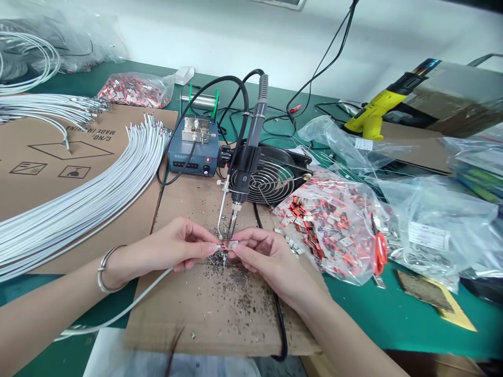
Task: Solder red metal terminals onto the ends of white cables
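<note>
Beneath the tip of a stand-mounted soldering iron point(247, 167), my two hands meet fingertip to fingertip. My left hand point(192, 244) pinches the end of a white cable point(145, 293), which trails down to the lower left. My right hand point(261, 251) pinches a small metal connector point(233, 244) against the cable end. The iron's tip comes down at the joint between them; exact contact is hidden by fingers. A thin bent feed tube point(222, 207) ends beside the tip. Dark solder bits lie on the cardboard point(176, 319) below.
A blue solder feeder point(194, 152) and a round fan point(271, 180) stand behind. White cables point(98, 209) lie left. Right are a bag of red-and-metal connectors point(334, 225), red-handled snips point(380, 254) and a yellow heat gun point(377, 110). A black cord point(279, 319) crosses the cardboard.
</note>
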Available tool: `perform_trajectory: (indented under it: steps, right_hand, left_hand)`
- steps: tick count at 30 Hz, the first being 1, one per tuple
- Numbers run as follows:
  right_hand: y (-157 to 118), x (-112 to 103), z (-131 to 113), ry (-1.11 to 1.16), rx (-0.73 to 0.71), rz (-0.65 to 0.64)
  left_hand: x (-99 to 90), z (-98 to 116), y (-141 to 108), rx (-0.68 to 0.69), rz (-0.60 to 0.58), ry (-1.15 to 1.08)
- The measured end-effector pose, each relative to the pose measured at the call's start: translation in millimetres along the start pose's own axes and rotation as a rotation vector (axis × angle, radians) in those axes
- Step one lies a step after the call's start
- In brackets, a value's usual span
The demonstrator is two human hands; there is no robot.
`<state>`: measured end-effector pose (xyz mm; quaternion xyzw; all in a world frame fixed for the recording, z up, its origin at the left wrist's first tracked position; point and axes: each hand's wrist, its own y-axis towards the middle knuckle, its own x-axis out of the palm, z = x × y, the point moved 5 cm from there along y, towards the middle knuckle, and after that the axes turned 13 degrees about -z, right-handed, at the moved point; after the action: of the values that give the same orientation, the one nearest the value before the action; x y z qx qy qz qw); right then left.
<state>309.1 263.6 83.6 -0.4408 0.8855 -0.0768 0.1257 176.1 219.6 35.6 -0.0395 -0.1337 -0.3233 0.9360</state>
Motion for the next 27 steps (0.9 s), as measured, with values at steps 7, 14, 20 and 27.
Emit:
perform_trajectory:
  steps: [7,14,20,27]
  right_hand:
    - [-1.7,0.7,-0.5,0.080,-0.016,-0.055]
    - [-1.9,1.4,-1.2,0.125,-0.033,-0.094]
    - [-1.2,-0.4,-0.5,0.061,-0.011,-0.053]
    - [0.8,0.2,1.1,0.002,0.025,0.016]
  left_hand:
    - [1.2,1.3,-2.4,-0.010,0.008,0.010]
    - [1.6,1.2,-1.9,-0.009,-0.014,-0.008]
    - [1.3,-0.2,-0.9,-0.017,-0.012,-0.001]
    - [-0.3,2.5,0.7,-0.015,0.014,0.017]
